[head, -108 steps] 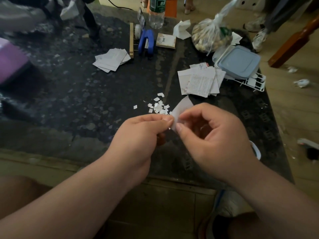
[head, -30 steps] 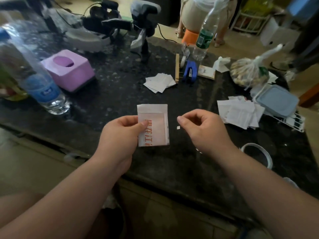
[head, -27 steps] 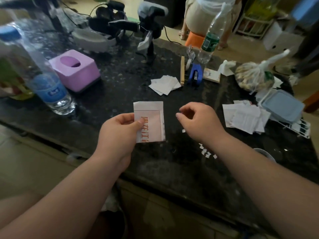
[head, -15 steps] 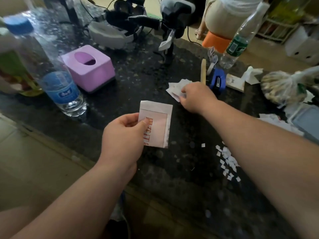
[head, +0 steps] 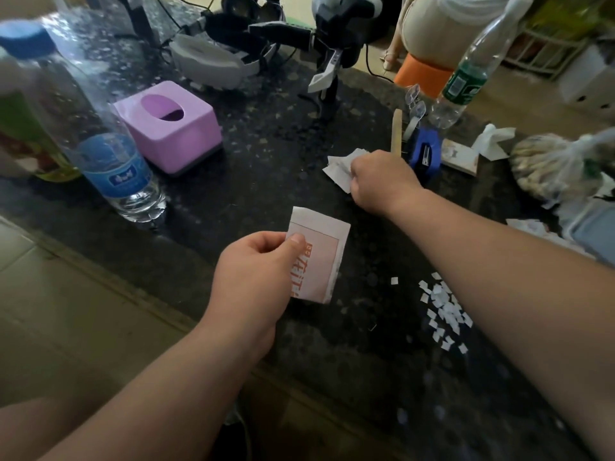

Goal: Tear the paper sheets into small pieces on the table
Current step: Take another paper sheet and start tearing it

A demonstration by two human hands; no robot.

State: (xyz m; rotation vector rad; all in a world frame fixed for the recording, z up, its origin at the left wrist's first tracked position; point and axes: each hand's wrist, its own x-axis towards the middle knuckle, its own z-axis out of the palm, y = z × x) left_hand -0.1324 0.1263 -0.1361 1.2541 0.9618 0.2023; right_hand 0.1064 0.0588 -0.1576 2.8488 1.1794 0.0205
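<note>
A sheet of paper (head: 321, 257) with a pale orange panel and orange print is held upright just above the dark speckled worktop (head: 266, 151). It is pinched at its left edge between the thumb and curled fingers of the left hand (head: 256, 274). The right hand (head: 379, 181) is stretched further back, knuckles up, and laid over a small stack of white paper sheets (head: 337, 168) lying flat on the worktop. Its fingertips are hidden, so whether a sheet is actually gripped cannot be told. A loose pile of small torn pieces (head: 442, 307) is scattered on the worktop beside the right forearm. A blue stapler (head: 424, 154) and a wooden stick (head: 396, 129) are seen just behind the right hand. At the left, a clear water bottle (head: 116, 168) is stood near a pink tissue box (head: 169, 128).
</note>
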